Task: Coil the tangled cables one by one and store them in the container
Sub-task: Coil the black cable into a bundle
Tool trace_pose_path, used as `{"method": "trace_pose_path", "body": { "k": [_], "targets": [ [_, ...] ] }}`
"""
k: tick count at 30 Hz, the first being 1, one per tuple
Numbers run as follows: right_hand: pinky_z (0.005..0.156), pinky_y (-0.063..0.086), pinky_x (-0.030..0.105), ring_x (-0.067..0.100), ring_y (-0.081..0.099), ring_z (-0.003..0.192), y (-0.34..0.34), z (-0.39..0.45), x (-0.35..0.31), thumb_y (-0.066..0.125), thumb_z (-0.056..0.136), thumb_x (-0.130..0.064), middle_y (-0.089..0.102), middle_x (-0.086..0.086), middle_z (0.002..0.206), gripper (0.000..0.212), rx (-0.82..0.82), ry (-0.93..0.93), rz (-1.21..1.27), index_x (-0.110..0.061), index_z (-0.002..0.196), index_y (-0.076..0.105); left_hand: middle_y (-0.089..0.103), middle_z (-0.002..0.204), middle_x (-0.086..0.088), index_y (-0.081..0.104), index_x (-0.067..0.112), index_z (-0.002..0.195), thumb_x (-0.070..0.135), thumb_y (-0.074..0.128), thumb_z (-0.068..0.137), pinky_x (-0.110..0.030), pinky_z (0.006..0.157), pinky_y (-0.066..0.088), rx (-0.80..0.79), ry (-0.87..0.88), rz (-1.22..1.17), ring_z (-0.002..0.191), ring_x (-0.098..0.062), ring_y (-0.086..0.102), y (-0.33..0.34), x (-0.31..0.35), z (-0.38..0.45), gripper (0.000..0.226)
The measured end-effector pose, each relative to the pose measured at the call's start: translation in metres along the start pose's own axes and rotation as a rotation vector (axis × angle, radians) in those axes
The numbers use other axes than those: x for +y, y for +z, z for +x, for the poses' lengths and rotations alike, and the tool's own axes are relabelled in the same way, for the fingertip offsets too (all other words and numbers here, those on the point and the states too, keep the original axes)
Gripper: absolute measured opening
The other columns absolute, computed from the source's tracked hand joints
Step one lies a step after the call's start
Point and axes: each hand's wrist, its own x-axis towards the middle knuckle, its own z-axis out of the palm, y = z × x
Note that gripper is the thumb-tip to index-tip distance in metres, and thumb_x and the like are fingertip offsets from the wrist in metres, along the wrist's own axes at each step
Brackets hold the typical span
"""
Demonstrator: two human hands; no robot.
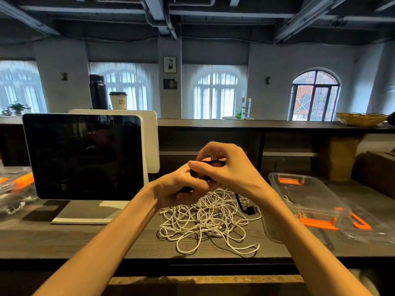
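- Two hands raised above the counter [128, 242], close together, both working one black cable [213, 163].
- Left hand [183, 186]: fingers curled round a bunched part of the black cable, thumb side up, gripping it.
- Right hand [224, 167]: fingers bent, pinching a loop of the same black cable just above the left hand; hands touch or nearly touch.
- Black cable tail hangs down from under the right hand; its dark plug [250, 210] rests at the right edge of the white pile.
- White cables [205, 221]: loose tangled heap on the counter, directly under the hands, loops spilling toward the near edge.
- Clear plastic container [303, 195] with orange latches: on the counter right of the pile, beside the right forearm, open top. Contents hard to tell through the plastic.
- Clear lid [363, 223] with an orange clip lies just right of the container, flat on the counter.
- Dark-screen monitor [83, 157] on a white stand, left of the hands; a second white panel behind it.
- Another clear container with orange parts [15, 186] at far left edge, partly cut off.
- Raised shelf behind: black flask [98, 92], paper cup [118, 100], yellow wire basket [361, 119] at far right.
- Background: arched windows, white curtains.
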Motion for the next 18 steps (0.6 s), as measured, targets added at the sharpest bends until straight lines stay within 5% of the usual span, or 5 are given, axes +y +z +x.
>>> {"method": "trace_pose_path", "body": {
  "k": [8, 12, 15, 18],
  "targets": [
    [0.068, 0.054, 0.027, 0.012, 0.067, 0.078, -0.004, -0.003, 0.003, 0.062, 0.099, -0.042, 0.069, -0.007, 0.077, 0.027, -0.124, -0.026, 0.046, -0.018, 0.088, 0.071, 0.056, 0.063, -0.005, 0.061, 0.011, 0.118, 0.004, 0.056, 0.094, -0.015, 0.038, 0.035, 0.025, -0.047, -0.018, 0.037, -0.005, 0.044, 0.007, 0.003, -0.001, 0.026],
    [0.063, 0.052, 0.020, 0.010, 0.067, 0.073, -0.006, -0.002, 0.008, 0.066, 0.098, -0.039, 0.068, -0.009, 0.073, 0.027, -0.101, -0.052, 0.039, -0.017, 0.084, 0.073, 0.058, 0.065, -0.008, 0.059, 0.003, 0.108, 0.004, 0.060, 0.096, -0.016, 0.039, 0.040, 0.104, -0.186, 0.149, 0.043, -0.008, 0.050, 0.011, 0.006, -0.003, 0.012],
    [0.064, 0.051, 0.019, 0.008, 0.067, 0.073, -0.004, -0.004, 0.010, 0.066, 0.096, -0.043, 0.068, -0.010, 0.070, 0.029, -0.126, -0.016, 0.053, -0.019, 0.081, 0.074, 0.047, 0.049, -0.001, 0.068, 0.011, 0.081, 0.016, 0.068, 0.092, -0.018, 0.034, 0.029, 0.089, -0.243, 0.196, 0.032, -0.007, 0.037, 0.013, 0.009, -0.007, 0.012],
    [0.066, 0.052, 0.017, 0.006, 0.067, 0.072, -0.006, -0.005, 0.009, 0.065, 0.096, -0.046, 0.068, -0.010, 0.070, 0.032, -0.152, 0.018, 0.042, -0.019, 0.080, 0.073, 0.053, 0.054, -0.004, 0.072, 0.017, 0.093, 0.005, 0.070, 0.090, -0.020, 0.035, 0.025, 0.160, -0.229, 0.170, 0.033, -0.007, 0.033, 0.022, 0.005, -0.006, 0.012]
  ]
}}
